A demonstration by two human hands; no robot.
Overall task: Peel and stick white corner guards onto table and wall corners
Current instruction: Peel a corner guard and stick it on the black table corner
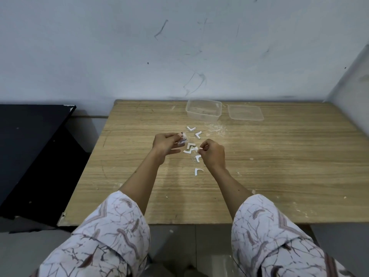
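Observation:
Several small white L-shaped pieces [191,128] lie scattered on the wooden table [259,166] around my hands. My left hand [166,143] is shut on a small clear corner guard [183,139], held just above the table. My right hand [212,153] pinches a thin white strip [200,149] between thumb and forefinger, a little to the right of the guard. More white pieces [198,171] lie near my right wrist. Both sleeves are white with a brown pattern.
A clear plastic container [203,111] stands at the table's back edge with its lid [245,112] lying beside it on the right. A black table [30,146] stands to the left. Walls close the back and right side. White crumbs dot the tabletop.

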